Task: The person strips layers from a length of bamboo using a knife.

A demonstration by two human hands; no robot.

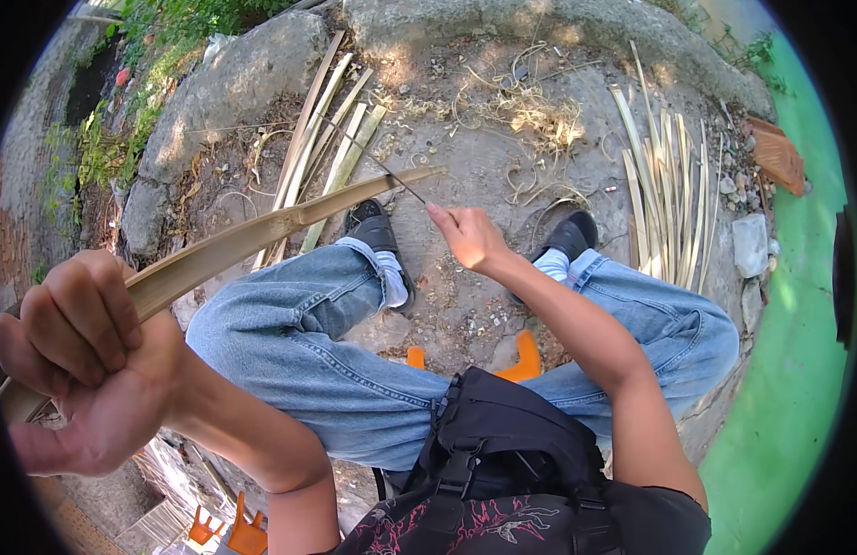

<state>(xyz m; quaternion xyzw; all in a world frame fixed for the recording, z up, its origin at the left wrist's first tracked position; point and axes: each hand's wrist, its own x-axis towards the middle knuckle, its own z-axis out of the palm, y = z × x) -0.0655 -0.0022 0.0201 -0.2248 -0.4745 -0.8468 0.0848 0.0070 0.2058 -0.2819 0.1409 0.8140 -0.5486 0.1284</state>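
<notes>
left fingers [94, 310] fisted round slanting bamboo strip [234, 242]

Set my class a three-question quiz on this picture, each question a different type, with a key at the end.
1. Multiple choice: What does the left hand grip?
A) a cup
B) a long strip
C) a brick

2. True or false: The sandals are white.

3. Fill in: The thin dark tool is held in the ___ hand.

Key: 1. B. 2. False; they are dark, worn over white socks. 3. right
</notes>
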